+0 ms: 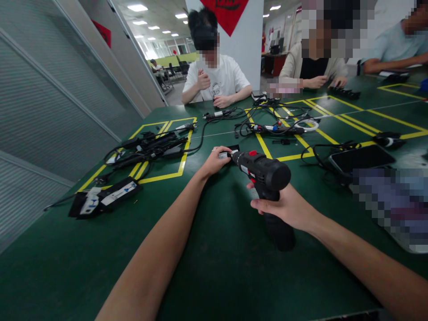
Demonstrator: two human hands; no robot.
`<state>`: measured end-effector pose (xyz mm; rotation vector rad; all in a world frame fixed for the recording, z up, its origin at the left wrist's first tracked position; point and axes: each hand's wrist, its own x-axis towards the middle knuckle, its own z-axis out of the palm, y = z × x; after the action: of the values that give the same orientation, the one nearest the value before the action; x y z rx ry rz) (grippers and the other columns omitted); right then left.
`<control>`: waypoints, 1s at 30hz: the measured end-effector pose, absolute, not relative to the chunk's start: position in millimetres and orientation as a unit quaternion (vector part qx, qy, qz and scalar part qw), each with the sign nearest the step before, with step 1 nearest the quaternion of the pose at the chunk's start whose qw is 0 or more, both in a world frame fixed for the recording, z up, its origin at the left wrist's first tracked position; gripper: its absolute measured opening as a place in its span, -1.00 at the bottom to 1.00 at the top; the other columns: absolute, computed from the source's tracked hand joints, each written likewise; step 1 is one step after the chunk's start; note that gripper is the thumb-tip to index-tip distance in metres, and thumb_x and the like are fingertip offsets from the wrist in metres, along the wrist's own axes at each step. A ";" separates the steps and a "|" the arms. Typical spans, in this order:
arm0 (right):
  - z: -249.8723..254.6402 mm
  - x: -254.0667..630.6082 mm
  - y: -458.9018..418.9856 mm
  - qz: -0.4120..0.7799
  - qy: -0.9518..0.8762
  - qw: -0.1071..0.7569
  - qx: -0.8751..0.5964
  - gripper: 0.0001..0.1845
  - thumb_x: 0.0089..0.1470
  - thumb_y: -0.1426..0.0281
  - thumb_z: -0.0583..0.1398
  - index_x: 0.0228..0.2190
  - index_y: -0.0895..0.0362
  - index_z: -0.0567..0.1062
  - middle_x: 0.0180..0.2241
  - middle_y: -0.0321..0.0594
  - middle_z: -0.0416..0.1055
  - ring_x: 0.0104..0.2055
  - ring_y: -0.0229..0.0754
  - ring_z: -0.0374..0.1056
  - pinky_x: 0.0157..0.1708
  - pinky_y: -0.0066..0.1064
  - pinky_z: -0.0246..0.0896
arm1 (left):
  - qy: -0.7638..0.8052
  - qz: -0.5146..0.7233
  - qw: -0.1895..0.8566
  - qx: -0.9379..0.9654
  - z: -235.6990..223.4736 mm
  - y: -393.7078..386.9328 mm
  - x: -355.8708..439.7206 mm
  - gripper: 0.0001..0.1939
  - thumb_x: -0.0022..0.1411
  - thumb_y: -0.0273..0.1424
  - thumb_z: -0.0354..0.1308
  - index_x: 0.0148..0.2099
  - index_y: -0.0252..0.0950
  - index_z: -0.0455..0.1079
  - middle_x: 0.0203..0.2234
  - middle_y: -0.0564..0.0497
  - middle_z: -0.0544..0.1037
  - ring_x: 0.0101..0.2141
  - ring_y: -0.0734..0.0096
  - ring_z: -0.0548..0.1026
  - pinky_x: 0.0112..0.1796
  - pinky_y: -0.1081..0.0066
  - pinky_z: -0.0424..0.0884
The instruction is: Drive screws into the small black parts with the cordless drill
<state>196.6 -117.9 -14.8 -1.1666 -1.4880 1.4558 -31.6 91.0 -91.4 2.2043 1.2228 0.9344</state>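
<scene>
My right hand [279, 203] is wrapped round the grip of a black cordless drill [261, 169] with red details. The drill lies nearly level above the table, its chuck pointing away and left. At the chuck's tip, my left hand [216, 160] has its fingers closed on a small dark piece with a pale label [224, 155]; what kind of piece it is I cannot make out. The drill's tip meets or nearly meets that piece, and the exact contact is hidden by the fingers.
Bundled black cables and adapters [150, 147] lie at the left on the green table [214, 267], marked with yellow tape. A black pouch with white labels [103, 198] is nearer. More cables and a pen-like tool [277, 129] lie beyond the drill. Across sits a person [216, 76] wearing a headset.
</scene>
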 end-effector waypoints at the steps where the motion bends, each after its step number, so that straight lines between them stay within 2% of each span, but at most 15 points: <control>1: -15.1 196.1 -119.0 0.558 -0.584 0.372 -0.458 -0.39 -0.09 0.33 0.38 0.00 0.14 0.34 -0.08 -0.08 0.43 -0.39 -0.21 0.40 -0.38 -0.28 0.34 | 0.443 0.338 0.227 0.799 -90.8 90.6 -31.7 -0.71 0.08 -0.39 0.16 -0.10 -0.22 0.44 -0.12 0.00 0.47 -0.02 0.26 0.36 0.11 0.23 0.24; 6: -16.0 194.6 -122.9 0.543 -0.584 0.382 -0.467 -0.66 0.03 0.42 0.26 -0.12 0.17 0.37 -0.41 -0.28 0.40 -0.45 -0.24 0.35 -0.44 -0.34 0.27 | 0.435 0.336 0.233 0.802 -88.5 89.4 -33.1 -0.70 0.06 -0.40 0.16 -0.10 -0.22 0.45 -0.13 -0.01 0.47 -0.01 0.26 0.36 0.10 0.23 0.25; 9: -15.9 196.1 -121.9 0.531 -0.585 0.388 -0.473 -0.77 0.04 0.44 0.22 -0.21 0.16 0.39 -0.50 -0.33 0.36 -0.50 -0.25 0.32 -0.46 -0.35 0.23 | 0.428 0.336 0.242 0.804 -87.9 89.5 -33.7 -0.70 0.06 -0.40 0.16 -0.10 -0.23 0.45 -0.14 0.00 0.48 -0.02 0.26 0.37 0.10 0.24 0.25; 15: -16.1 199.3 -119.7 0.545 -0.579 0.398 -0.459 -0.79 0.02 0.45 0.21 -0.23 0.15 0.39 -0.43 -0.31 0.37 -0.49 -0.25 0.34 -0.46 -0.34 0.23 | 0.433 0.332 0.240 0.803 -88.5 90.5 -33.6 -0.71 0.05 -0.40 0.16 -0.12 -0.22 0.45 -0.14 0.01 0.49 -0.05 0.27 0.40 0.09 0.22 0.28; 30: -18.2 200.9 -119.1 0.549 -0.591 0.394 -0.441 -0.88 0.06 0.45 0.19 -0.28 0.13 0.39 -0.51 -0.36 0.35 -0.49 -0.25 0.34 -0.43 -0.35 0.23 | 0.424 0.342 0.244 0.802 -92.8 92.0 -36.4 -0.69 0.06 -0.38 0.15 -0.10 -0.21 0.45 -0.11 0.01 0.50 -0.01 0.28 0.39 0.12 0.23 0.27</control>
<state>200.9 -119.1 -18.2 -1.1178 -1.5007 1.3921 -36.4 92.0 -92.8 2.1901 1.1592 0.9347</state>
